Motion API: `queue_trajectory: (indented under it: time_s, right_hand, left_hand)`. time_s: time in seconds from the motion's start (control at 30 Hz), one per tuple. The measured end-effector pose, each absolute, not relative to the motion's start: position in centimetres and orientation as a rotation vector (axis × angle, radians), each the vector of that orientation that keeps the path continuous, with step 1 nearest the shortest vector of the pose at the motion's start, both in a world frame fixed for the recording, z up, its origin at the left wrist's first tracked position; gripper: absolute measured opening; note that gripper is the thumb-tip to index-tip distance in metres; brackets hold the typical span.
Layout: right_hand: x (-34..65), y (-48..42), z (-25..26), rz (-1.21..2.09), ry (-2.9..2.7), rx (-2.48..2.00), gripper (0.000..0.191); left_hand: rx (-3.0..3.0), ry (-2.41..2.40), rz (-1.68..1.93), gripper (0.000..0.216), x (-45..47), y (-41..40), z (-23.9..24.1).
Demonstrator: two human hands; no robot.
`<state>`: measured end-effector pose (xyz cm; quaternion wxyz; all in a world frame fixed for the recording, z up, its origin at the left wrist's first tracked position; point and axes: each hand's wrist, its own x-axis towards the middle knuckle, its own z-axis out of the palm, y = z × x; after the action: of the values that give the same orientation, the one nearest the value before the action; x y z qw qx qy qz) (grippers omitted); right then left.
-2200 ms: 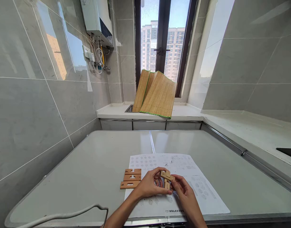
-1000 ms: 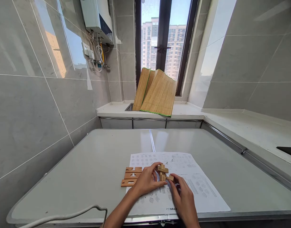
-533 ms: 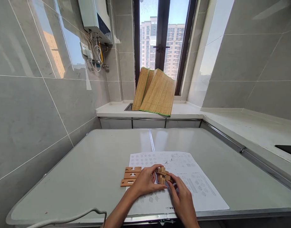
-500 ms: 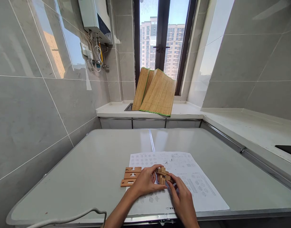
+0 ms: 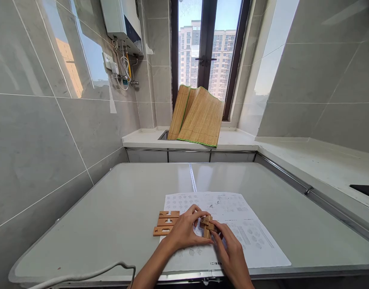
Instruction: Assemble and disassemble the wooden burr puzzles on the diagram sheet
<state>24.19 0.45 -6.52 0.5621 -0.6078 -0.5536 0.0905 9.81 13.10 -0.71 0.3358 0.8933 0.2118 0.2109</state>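
Note:
A small cluster of interlocked wooden puzzle pieces (image 5: 207, 225) sits between both hands, just above the printed instruction sheet (image 5: 250, 237). My left hand (image 5: 186, 230) pinches its left side with thumb and fingers. From the right, my right hand (image 5: 229, 251) grips the same cluster with its fingertips. Three flat notched wooden bars (image 5: 166, 222), each marked with a number, lie side by side on the grey table (image 5: 121, 208), just left of my left hand.
A folded bamboo mat (image 5: 198, 116) leans against the window on the back counter (image 5: 232, 140). A grey cable (image 5: 82, 275) curls over the table's near left edge. Tiled walls close in left and right; a water heater (image 5: 121, 22) hangs upper left.
Both hands have lowered the wooden cluster closer to the sheet and shifted their grip on it. The three bars have not moved.

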Motion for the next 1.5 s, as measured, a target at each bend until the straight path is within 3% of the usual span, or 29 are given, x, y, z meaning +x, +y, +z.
queue_trajectory:
  time_s: [0.3, 0.43, 0.83, 1.03, 1.3, 1.4, 1.5]
  right_hand:
    - [24.8, 0.6, -6.9, 0.323, -0.971, -1.539, 0.044]
    - [24.7, 0.7, -6.1, 0.408, -1.056, -1.475, 0.04]
    - [24.8, 0.5, -6.1, 0.52, -1.081, -1.498, 0.043]
    - [26.1, 0.8, -6.4, 0.457, -0.992, -1.563, 0.048]
    - [35.1, 3.1, -4.7, 0.157, -1.069, -1.93, 0.046]
    - [38.3, 4.1, -4.9, 0.125, -1.08, -2.132, 0.044]
    - [40.1, 4.8, -5.2, 0.101, -1.062, -2.296, 0.045]
  left_hand:
    - [1.887, 0.481, 0.479, 0.079, 10.2, 12.9, -0.6]
    - [1.763, 0.37, 0.498, 0.074, 10.3, 12.8, -0.6]
    - [1.787, 0.29, 0.474, 0.072, 9.8, 12.7, -0.1]
    - [1.911, 0.376, 0.543, 0.086, 9.8, 12.8, -0.3]
    - [2.281, 0.665, 0.603, 0.042, 6.2, 13.7, 0.7]
    - [2.375, 0.771, 0.598, 0.049, 2.7, 14.1, 0.3]
    - [2.371, 0.89, 0.583, 0.069, -0.6, 14.6, -0.5]
